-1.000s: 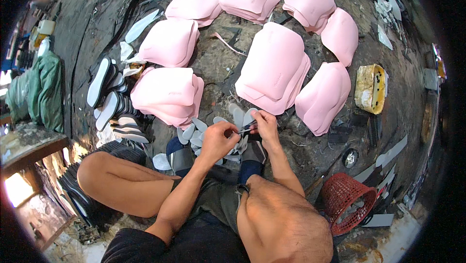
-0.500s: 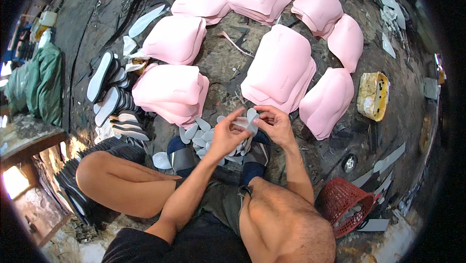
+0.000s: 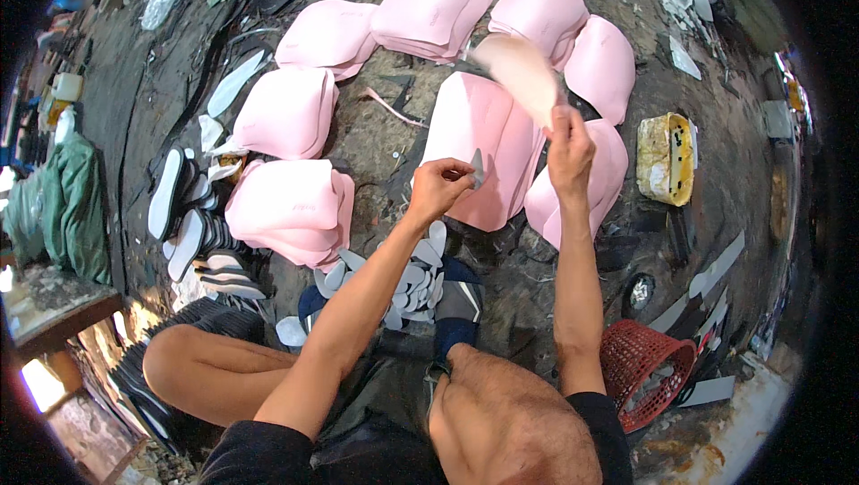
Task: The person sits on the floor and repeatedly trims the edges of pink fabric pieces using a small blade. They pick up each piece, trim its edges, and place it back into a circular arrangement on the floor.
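Observation:
My left hand (image 3: pixel 441 188) pinches a small grey teardrop-shaped piece (image 3: pixel 477 168) over the middle stack of pink sheets (image 3: pixel 461 127). A thin pink foam sheet (image 3: pixel 523 78), blurred by motion, is raised on edge above that stack's right side, and the fingers of my right hand (image 3: pixel 571 156) close on its near end. Between my feet lies a heap of small grey teardrop-shaped pieces (image 3: pixel 413 286).
More pink stacks (image 3: pixel 288 208) form an arc on the dark floor. White-topped soles (image 3: pixel 186 239) pile up at the left. A yellow container (image 3: pixel 664 161), a red basket (image 3: pixel 644 364) and grey strips (image 3: pixel 716 268) lie to the right.
My hands have moved apart and forward from above the grey heap. The right one has taken hold of a pink sheet and raised it; the left carries a grey piece over the middle stack.

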A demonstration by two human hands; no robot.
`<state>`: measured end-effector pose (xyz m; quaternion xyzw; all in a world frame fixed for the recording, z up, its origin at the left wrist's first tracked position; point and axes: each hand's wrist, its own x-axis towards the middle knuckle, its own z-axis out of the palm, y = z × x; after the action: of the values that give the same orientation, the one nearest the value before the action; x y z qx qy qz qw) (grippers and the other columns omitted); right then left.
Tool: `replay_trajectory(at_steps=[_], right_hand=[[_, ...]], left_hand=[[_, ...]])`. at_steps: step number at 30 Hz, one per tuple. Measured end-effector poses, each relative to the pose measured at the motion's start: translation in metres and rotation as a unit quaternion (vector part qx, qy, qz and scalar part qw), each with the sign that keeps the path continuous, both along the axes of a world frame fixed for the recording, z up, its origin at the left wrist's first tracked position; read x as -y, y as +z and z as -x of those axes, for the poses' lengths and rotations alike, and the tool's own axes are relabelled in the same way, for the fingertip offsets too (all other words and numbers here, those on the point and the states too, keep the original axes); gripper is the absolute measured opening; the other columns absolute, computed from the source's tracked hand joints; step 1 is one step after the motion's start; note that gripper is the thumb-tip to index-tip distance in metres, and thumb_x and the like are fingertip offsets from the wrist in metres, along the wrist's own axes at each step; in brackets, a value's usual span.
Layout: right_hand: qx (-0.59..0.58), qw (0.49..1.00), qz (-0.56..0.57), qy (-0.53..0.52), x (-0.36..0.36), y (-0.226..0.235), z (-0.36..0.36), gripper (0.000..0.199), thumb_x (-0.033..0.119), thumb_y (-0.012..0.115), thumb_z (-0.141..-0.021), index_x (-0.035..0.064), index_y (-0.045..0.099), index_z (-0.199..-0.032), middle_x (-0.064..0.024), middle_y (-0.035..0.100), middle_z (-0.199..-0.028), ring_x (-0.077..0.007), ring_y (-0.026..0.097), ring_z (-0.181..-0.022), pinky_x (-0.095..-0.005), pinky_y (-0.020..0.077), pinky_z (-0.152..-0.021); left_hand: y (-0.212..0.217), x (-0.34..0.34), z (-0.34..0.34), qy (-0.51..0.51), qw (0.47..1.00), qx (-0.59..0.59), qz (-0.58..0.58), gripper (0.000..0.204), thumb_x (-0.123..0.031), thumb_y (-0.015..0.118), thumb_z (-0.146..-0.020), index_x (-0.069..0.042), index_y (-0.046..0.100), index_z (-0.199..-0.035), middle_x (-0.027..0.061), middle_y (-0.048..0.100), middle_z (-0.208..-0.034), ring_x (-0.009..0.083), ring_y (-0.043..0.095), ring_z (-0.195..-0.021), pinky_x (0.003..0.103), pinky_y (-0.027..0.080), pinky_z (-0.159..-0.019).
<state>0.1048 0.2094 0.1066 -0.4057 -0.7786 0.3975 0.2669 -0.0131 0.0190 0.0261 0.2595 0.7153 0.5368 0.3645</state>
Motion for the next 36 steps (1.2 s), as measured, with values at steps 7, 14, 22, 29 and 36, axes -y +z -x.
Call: replay_trajectory(at_steps=[7, 14, 22, 29, 36], right_hand=[[0.000, 0.944, -0.278, 0.178, 0.043, -0.005, -0.010, 0.035, 0.026, 0.055, -0.100, -0.0005, 0.058, -0.124, -0.0211, 0.062, -0.125, -0.0374, 0.061, -0.117, -0.0433, 0.0522, -0.095], [0.128, 0.921, -0.285, 0.232, 0.098, -0.055, -0.013, 0.037, 0.015, 0.065, -0.089, 0.0023, 0.060, -0.123, -0.0174, 0.060, -0.128, -0.0350, 0.060, -0.114, -0.0433, 0.0505, -0.093], [0.155, 0.976, -0.093, 0.125, 0.029, -0.031, 0.007, 0.025, 0.009, 0.059, -0.087, 0.0026, 0.066, -0.110, -0.0182, 0.068, -0.089, -0.0356, 0.067, -0.088, -0.0449, 0.0534, -0.080], [0.181, 0.927, -0.238, 0.225, 0.089, -0.067, -0.009, 0.029, 0.008, 0.057, -0.082, 0.0004, 0.064, -0.109, -0.0150, 0.061, -0.103, -0.0320, 0.060, -0.098, -0.0425, 0.0507, -0.083], [0.200, 0.954, -0.079, 0.208, 0.052, -0.067, 0.011, 0.017, 0.011, 0.060, -0.082, 0.0028, 0.067, -0.094, -0.0137, 0.063, -0.093, -0.0355, 0.063, -0.088, -0.0481, 0.0516, -0.077]], left_hand=[[-0.010, 0.008, 0.000, -0.106, 0.900, -0.422, 0.025, 0.019, -0.019, 0.072, -0.080, -0.013, 0.076, -0.097, 0.0107, 0.058, -0.105, 0.0288, 0.056, -0.101, 0.042, 0.043, -0.089], [-0.037, 0.031, 0.012, -0.167, 0.890, -0.420, 0.063, 0.037, -0.017, 0.068, -0.068, -0.014, 0.074, -0.104, 0.0137, 0.067, -0.105, 0.0338, 0.059, -0.106, 0.049, 0.043, -0.094], [-0.022, 0.023, 0.011, -0.190, 0.871, -0.451, 0.050, 0.051, -0.015, 0.069, -0.073, -0.029, 0.070, -0.122, 0.0048, 0.055, -0.101, 0.0253, 0.051, -0.098, 0.041, 0.040, -0.084], [-0.036, 0.028, 0.014, -0.219, 0.882, -0.404, 0.101, 0.027, -0.027, 0.071, -0.076, -0.022, 0.076, -0.102, 0.0088, 0.063, -0.105, 0.0291, 0.057, -0.100, 0.043, 0.042, -0.085], [-0.014, 0.035, -0.054, -0.030, 0.869, -0.489, 0.073, 0.026, -0.033, 0.070, -0.083, -0.023, 0.073, -0.107, 0.0082, 0.056, -0.088, 0.0274, 0.053, -0.086, 0.041, 0.039, -0.076]])
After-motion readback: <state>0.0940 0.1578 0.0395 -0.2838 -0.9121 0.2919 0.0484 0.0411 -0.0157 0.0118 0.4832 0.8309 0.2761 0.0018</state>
